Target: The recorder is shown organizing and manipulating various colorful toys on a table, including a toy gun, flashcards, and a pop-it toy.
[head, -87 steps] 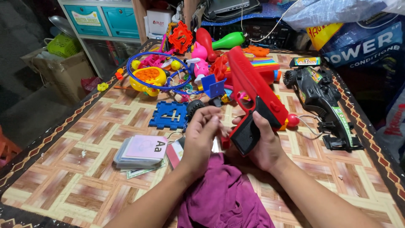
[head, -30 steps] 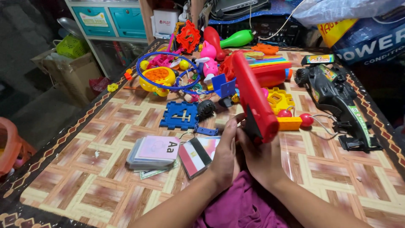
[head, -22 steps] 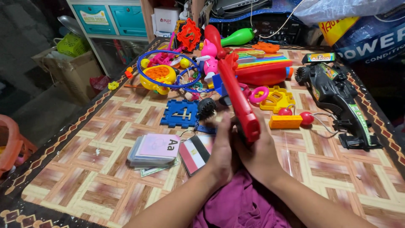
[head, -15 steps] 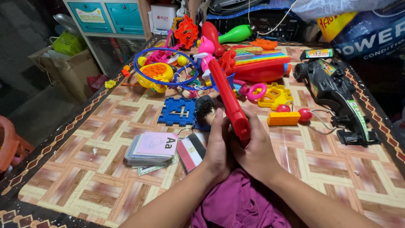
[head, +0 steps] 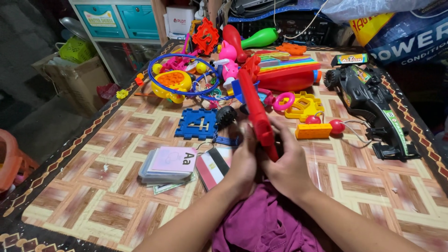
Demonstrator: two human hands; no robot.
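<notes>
Both hands are wrapped round the red toy gun (head: 254, 109), left hand (head: 245, 161) and right hand (head: 289, 165) closed on its grip, barrel up over the worktop (head: 93, 186), purple cloth (head: 261, 224) lying untouched below.

- The red toy gun (head: 255, 114) between the left hand (head: 243, 161) and the right hand (head: 287, 163) looks like smooth, glossy plastic.
- The purple cloth (head: 261, 224) under the wrists is soft and matt.
- The table (head: 93, 196) has a shiny covering with a wood pattern.
- The cards (head: 168, 163) left of the left hand look like glossy paper.
- The black toy car (head: 368, 102), far right of the right hand, is glossy plastic.
</notes>
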